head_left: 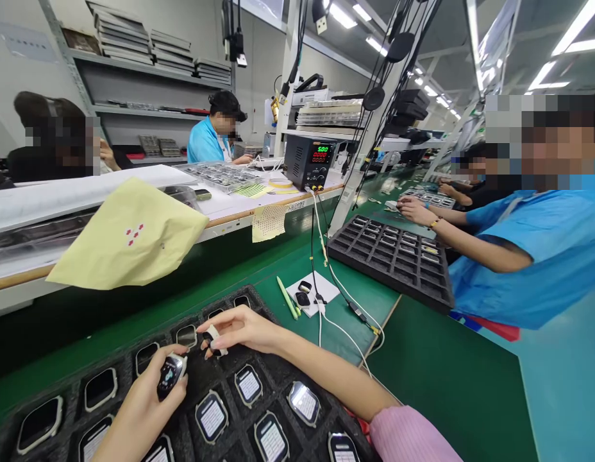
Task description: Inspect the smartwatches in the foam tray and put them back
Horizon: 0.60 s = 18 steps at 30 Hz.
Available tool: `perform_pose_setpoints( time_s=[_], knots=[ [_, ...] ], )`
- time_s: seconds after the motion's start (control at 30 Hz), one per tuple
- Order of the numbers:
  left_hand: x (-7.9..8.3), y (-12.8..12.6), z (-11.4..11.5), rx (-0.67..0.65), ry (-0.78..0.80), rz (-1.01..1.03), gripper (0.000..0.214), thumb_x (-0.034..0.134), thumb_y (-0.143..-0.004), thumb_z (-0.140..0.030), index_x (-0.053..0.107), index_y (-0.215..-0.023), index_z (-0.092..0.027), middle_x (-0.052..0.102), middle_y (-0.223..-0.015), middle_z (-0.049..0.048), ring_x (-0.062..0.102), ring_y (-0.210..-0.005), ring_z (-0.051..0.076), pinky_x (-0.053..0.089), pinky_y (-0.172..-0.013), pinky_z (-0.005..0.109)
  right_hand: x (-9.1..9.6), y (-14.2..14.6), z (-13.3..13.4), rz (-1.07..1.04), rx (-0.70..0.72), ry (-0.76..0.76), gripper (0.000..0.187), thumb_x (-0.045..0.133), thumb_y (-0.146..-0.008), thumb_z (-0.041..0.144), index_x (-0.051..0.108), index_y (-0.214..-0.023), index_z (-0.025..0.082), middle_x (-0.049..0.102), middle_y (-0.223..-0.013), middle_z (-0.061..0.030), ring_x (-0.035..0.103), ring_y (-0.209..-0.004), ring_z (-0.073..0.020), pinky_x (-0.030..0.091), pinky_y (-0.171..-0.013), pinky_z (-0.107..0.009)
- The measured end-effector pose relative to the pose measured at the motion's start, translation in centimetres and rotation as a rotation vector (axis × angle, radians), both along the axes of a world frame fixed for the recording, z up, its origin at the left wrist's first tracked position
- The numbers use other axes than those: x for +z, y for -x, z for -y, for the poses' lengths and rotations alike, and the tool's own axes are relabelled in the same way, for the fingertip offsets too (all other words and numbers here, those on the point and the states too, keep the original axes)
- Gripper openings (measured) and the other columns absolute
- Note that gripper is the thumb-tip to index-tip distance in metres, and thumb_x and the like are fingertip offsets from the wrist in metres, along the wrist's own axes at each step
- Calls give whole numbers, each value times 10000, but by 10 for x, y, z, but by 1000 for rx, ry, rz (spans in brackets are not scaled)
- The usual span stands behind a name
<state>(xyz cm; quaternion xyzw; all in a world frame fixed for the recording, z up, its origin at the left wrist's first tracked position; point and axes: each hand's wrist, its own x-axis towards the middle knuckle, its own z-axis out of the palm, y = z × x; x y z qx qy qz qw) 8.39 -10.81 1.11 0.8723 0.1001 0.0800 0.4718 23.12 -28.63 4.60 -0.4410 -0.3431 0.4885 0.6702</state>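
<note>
My left hand (141, 398) is closed around a smartwatch case (170, 376) without a strap, its lit screen tilted up. Just to the right, my right hand (247, 330) pinches a second watch case (213, 340) between thumb and fingers, partly hidden by them. Both hands are above a black foam tray (182, 420) with square compartments. Several watch cases lie in it, among them a watch with a dark screen (100, 389) and another showing a white text page (248, 385).
A white pad (313, 294) with small dark parts and cables lies beside a green pen (286, 298). Behind stand a power supply (308, 160) and a hanging yellow cloth (129, 240). At right, a co-worker in blue (504, 250) sits by another foam tray (388, 260).
</note>
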Motion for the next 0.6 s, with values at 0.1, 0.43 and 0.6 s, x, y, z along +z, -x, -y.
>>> perform_pose_setpoints(
  time_s=[0.1, 0.43, 0.6],
  knots=[
    [6, 1, 8, 45, -1, 35, 383, 553, -743, -429, 534, -1060, -214, 674, -1032, 63, 613, -1024, 262, 505, -826, 343, 0, -1, 0, 14, -6, 10, 502, 841, -644, 286, 678, -1085, 110, 655, -876, -92, 634, -776, -197, 438, -693, -269],
    [13, 3, 14, 42, 67, 9, 337, 588, -721, -400, 542, -999, -217, 670, -817, 17, 642, -744, 223, 502, -651, 301, 1, 1, 2, 117, 51, 8, 506, 806, -696, 306, 657, -1143, 124, 648, -857, -70, 606, -760, -163, 443, -691, -250],
    [17, 0, 19, 16, 323, -66, 436, 589, -747, -376, 441, -1126, -218, 629, -864, -2, 553, -495, 119, 467, -490, 264, 0, 1, -2, 93, 20, 77, 501, 805, -697, 301, 648, -1137, 120, 666, -906, -90, 639, -817, -201, 476, -737, -282]
  ],
)
